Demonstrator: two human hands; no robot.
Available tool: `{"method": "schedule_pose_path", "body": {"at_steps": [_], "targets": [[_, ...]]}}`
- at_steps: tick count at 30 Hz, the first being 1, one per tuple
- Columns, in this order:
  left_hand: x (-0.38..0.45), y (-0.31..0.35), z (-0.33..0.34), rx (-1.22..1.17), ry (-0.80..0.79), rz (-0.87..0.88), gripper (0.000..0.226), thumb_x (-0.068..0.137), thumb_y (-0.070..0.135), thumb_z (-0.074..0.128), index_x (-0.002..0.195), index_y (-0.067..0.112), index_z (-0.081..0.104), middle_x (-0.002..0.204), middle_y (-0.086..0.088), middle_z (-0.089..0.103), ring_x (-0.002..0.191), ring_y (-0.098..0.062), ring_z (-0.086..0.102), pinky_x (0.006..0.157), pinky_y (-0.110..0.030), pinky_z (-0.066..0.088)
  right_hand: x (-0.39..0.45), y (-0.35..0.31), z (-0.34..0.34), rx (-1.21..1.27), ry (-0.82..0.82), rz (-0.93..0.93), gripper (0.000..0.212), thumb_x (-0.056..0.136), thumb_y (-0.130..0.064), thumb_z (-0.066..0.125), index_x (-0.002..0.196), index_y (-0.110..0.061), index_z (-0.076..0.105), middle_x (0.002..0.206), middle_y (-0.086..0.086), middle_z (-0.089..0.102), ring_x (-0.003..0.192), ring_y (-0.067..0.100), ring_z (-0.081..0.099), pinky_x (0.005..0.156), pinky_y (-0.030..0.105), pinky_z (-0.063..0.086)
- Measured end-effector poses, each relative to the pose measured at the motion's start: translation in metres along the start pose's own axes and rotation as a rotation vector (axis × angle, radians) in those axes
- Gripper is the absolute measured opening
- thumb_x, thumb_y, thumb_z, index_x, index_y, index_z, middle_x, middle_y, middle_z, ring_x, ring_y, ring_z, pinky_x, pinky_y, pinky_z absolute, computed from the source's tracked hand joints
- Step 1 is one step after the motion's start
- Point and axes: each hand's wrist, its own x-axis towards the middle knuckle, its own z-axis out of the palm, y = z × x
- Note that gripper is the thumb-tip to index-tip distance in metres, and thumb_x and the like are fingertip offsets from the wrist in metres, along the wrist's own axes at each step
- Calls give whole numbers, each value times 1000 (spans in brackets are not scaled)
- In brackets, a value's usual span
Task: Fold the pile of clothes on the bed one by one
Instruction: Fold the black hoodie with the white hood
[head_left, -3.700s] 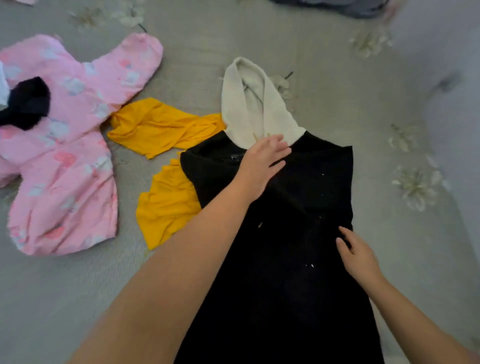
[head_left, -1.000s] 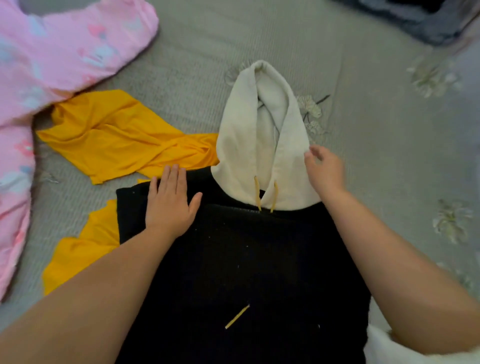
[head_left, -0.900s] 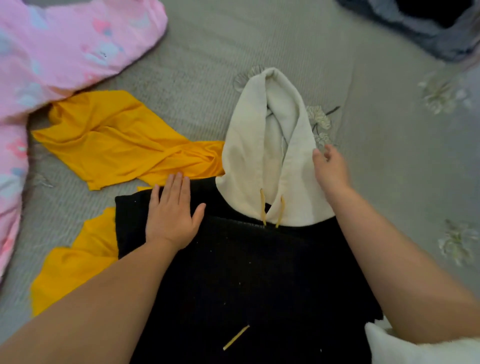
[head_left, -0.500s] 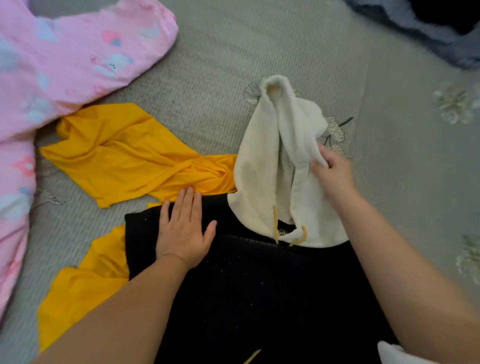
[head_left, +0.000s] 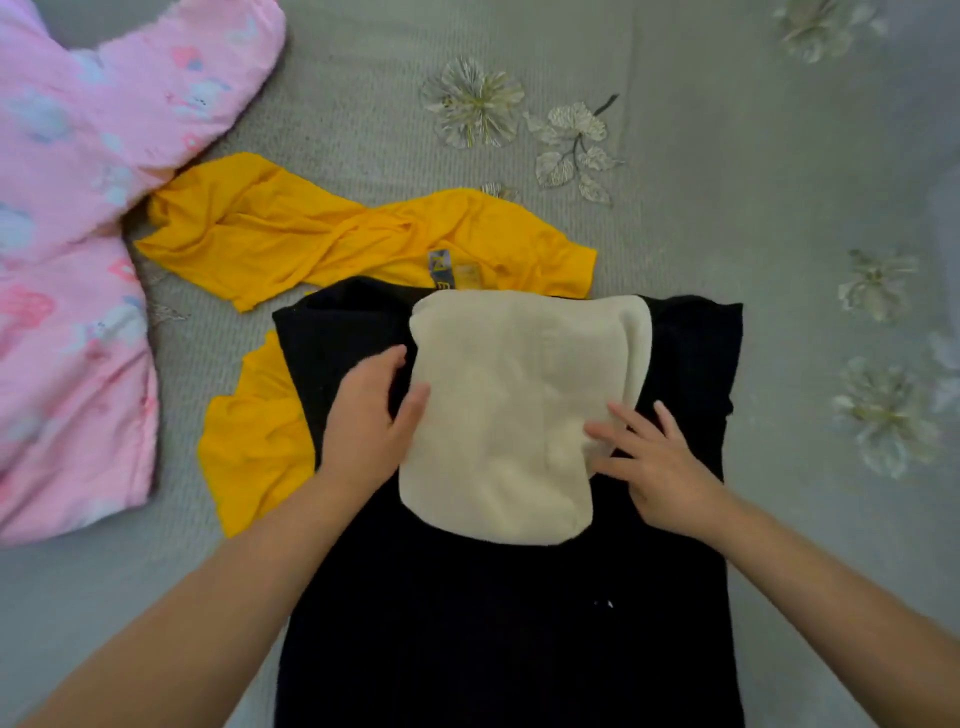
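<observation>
Cream fleece hood is laid flat on the black knitted hoodie body on the grey bed cover, flanked by the left hand and right hand, whose straight, spread fingers are pressed against its side edges.

The bed carries everything, its grey ribbed cover stitched with pale flowers and leaves toward the far side and along the right; a pink printed garment lies spread at the left, one of its sleeves reaching toward the far side; a yellow garment lies crumpled just beside it, a label showing near its middle, its near part running under a black hoodie; the hoodie lies flat in the middle, reaching to the near edge of the view, its cream hood folded down onto its black body.
</observation>
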Motion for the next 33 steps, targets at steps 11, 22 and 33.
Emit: {"method": "schedule_pose_path", "body": {"at_steps": [11,22,33], "targets": [[-51,43,40,-1140,35,-882,22,91,1,38,89,10,58,95,-8,61,86,-24,58,88,-39,46,2,-57,5,323,491,34,19,61,11,67,78,5,70,96,23,68,98,51,58,83,66,40],[-85,-3,55,-421,286,-772,31,88,3,46,119,6,49,114,-12,55,102,-20,49,84,-24,38,-35,-83,58,114,-11,-25,42,92,-23,53,133,-15,48,146,17,32,136,43,21,107,61,7],[-120,-40,64,769,-578,80,53,98,34,31,146,26,10,154,-3,-14,142,-25,-10,114,-41,4,-42,-84,96,80,-266,69,58,98,-28,32,147,-21,1,155,0,-9,142,20,-12,112,40,-11]]}}
